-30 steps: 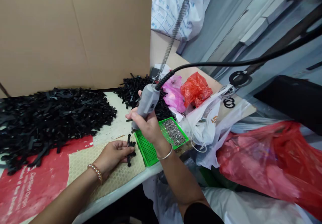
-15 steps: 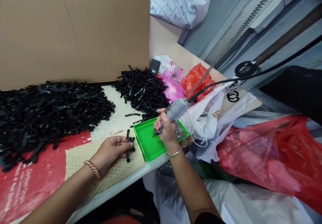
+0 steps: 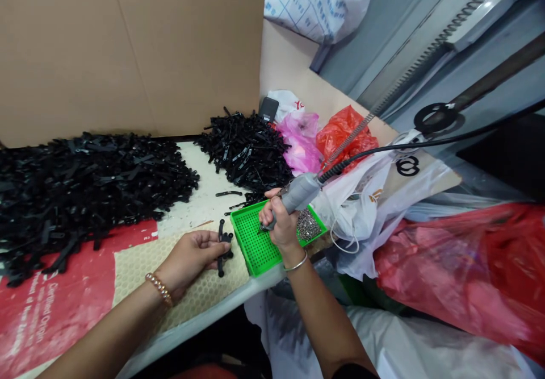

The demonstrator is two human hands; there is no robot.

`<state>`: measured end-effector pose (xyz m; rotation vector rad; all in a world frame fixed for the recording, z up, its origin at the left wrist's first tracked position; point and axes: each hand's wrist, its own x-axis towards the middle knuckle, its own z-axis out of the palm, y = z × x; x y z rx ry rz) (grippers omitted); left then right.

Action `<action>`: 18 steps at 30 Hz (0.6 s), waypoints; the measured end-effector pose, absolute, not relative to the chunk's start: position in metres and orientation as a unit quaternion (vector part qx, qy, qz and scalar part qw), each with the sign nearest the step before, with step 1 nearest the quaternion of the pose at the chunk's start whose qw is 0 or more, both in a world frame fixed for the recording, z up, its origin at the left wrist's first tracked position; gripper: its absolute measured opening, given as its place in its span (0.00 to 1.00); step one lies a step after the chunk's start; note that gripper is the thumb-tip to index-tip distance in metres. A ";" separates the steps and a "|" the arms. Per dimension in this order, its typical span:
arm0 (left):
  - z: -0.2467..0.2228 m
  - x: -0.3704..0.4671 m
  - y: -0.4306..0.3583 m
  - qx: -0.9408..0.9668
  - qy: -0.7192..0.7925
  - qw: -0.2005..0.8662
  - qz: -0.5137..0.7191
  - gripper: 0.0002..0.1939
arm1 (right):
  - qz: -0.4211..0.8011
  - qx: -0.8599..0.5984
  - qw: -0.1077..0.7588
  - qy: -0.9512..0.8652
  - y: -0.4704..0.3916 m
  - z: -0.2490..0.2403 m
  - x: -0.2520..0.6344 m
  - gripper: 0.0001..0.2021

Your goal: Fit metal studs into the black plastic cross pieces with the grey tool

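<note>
Between thumb and fingers, my left hand (image 3: 196, 255) pinches a small black plastic part (image 3: 225, 245) with rounded ends, above a tan honeycomb-textured mat (image 3: 183, 296). My right hand (image 3: 279, 220) is wrapped round a grey electric screwdriver (image 3: 300, 192), tilted with its tip down over a green perforated tray (image 3: 255, 251). Small metal screws (image 3: 309, 225) are heaped at the tray's right end. The screwdriver's tip is partly hidden by my fingers, and I cannot tell whether it carries a screw.
A large pile of black parts (image 3: 93, 186) covers the left of the table, and a smaller pile (image 3: 244, 151) lies behind the tray. A cardboard sheet (image 3: 128, 55) stands at the back. Plastic bags (image 3: 344, 132) and the screwdriver's black cable (image 3: 383, 149) are on the right.
The view has shifted slightly, so most things appear a little further right. Both hands keep their grips, and the screwdriver stays over the tray.
</note>
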<state>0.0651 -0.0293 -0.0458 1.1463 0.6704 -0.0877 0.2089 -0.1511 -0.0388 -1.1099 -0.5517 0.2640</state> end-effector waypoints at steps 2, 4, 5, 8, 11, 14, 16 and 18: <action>-0.046 0.065 -0.029 0.532 0.308 0.787 -0.042 0.20 | 0.122 -0.528 0.798 -0.264 -0.151 -0.039 0.209 0.09; -0.046 0.066 -0.029 0.532 0.311 0.786 -0.041 0.20 | 0.123 -0.535 0.792 -0.267 -0.151 -0.038 0.209 0.10; -0.045 0.066 -0.029 0.531 0.312 0.787 -0.041 0.20 | 0.124 -0.535 0.792 -0.267 -0.151 -0.038 0.209 0.10; -0.042 0.066 -0.030 0.525 0.315 0.790 -0.043 0.18 | 0.130 -0.535 0.793 -0.263 -0.152 -0.037 0.208 0.11; -0.038 0.066 -0.030 0.521 0.317 0.791 -0.041 0.16 | 0.128 -0.539 0.790 -0.264 -0.152 -0.035 0.208 0.11; -0.035 0.067 -0.030 0.524 0.325 0.786 -0.040 0.14 | 0.129 -0.541 0.787 -0.266 -0.152 -0.035 0.207 0.11; -0.034 0.067 -0.030 0.523 0.325 0.787 -0.044 0.14 | 0.125 -0.550 0.782 -0.265 -0.153 -0.035 0.207 0.12; -0.035 0.068 -0.030 0.518 0.324 0.791 -0.044 0.13 | 0.124 -0.557 0.776 -0.268 -0.154 -0.036 0.208 0.12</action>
